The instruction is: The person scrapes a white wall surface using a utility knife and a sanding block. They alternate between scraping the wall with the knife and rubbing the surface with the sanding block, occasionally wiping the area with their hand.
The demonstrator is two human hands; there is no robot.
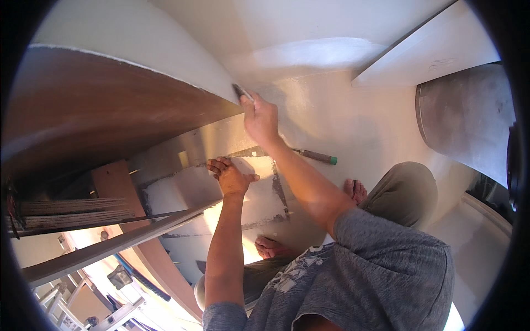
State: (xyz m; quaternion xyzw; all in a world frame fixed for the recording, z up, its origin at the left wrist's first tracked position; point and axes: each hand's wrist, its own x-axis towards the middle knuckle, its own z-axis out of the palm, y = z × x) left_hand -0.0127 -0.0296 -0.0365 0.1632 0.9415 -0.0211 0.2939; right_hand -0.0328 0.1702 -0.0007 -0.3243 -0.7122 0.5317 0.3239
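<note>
My right hand [261, 120] grips a small flat hand tool [243, 92] with a dark end. That end is at the pale panel [198, 66], near the lower corner where it meets the brown panel face [103, 99]. The tool's exact kind cannot be told. My left hand [234, 178] holds nothing. It is palm down with the thumb apart, over a pale rectangular patch [182, 186] with rough dark borders. Right of my right forearm, a hand tool [318, 156] with a brown handle and green end lies on the pale floor surface [352, 120].
A long narrow beam [124, 244] slants across the lower left, with a curved wooden edge [165, 269] beyond it. A white ladder [66, 306] is lower down. At right are a white panel [439, 53] and a curved grey panel [463, 111]. My bare feet [269, 247] are near the patch.
</note>
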